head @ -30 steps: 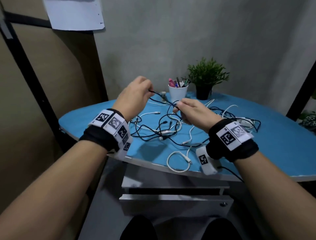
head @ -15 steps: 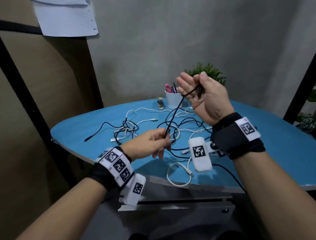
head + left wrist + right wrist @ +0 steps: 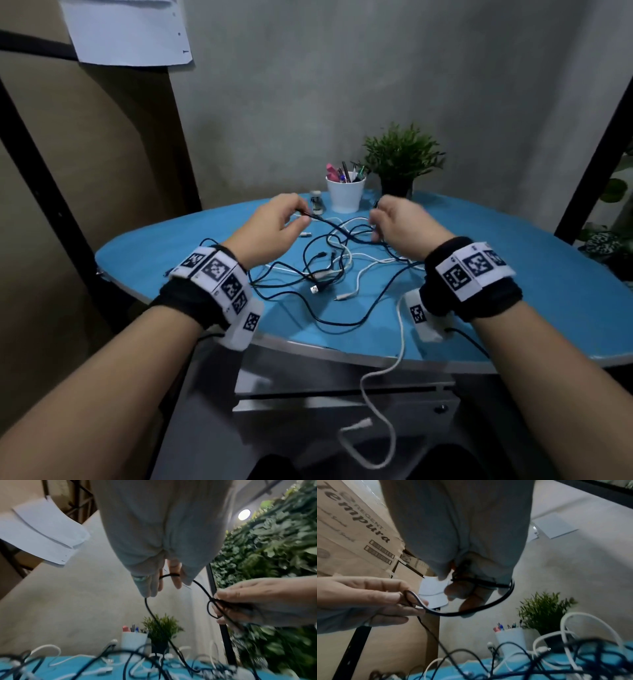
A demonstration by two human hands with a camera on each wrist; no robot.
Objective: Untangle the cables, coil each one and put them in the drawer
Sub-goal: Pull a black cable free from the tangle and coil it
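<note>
A tangle of black and white cables (image 3: 329, 270) lies on the blue table (image 3: 513, 291). My left hand (image 3: 299, 214) pinches a black cable (image 3: 329, 224) above the far side of the tangle. The same cable (image 3: 149, 609) hangs from its fingers down to the table. My right hand (image 3: 375, 226) is level with it on the right and grips small loops of this black cable (image 3: 471, 612) wound round its fingers (image 3: 458, 591). A white cable (image 3: 400, 346) hangs off the table's front edge over the grey drawer unit (image 3: 342, 411).
A white cup of pens (image 3: 344, 195), a potted plant (image 3: 400, 161) and a small bottle (image 3: 315, 202) stand at the table's back. Black frame posts rise at left and right. Paper sheets (image 3: 130, 31) hang on the wall.
My right hand has come down from its raised, palm-up pose to table level. My left hand moved forward and up. The white cable's loop has slid off the front edge.
</note>
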